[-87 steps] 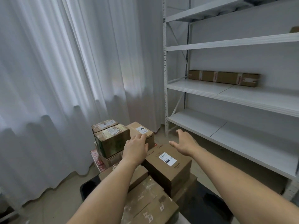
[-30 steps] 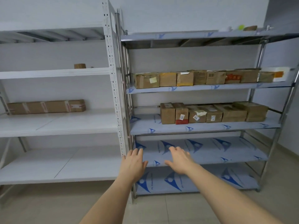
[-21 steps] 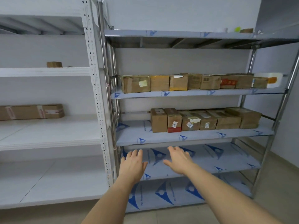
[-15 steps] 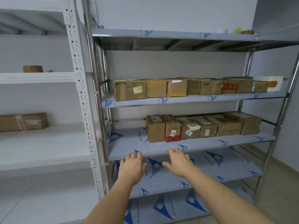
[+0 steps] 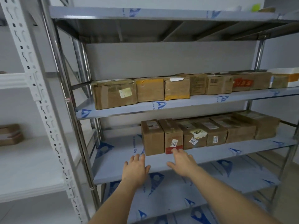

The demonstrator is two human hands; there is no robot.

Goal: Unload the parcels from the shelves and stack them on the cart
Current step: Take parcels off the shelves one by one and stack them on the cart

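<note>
Both hands empty, fingers spread. Right hand (image 5: 182, 162) fingertips at the red-banded parcel (image 5: 173, 137); contact unclear. Left hand (image 5: 135, 169) just short of the leftmost parcel (image 5: 152, 137). Since half a second ago, both have advanced over the middle shelf (image 5: 119, 160) front edge. Steel rack, blue-printed film; upper shelf (image 5: 178, 103) holds another parcel row.

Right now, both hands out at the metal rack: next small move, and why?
Probably close both hands on the leftmost box of the lower row. The left hand and right hand are open, holding nothing, right in front of it, and its left side is clear.
</note>
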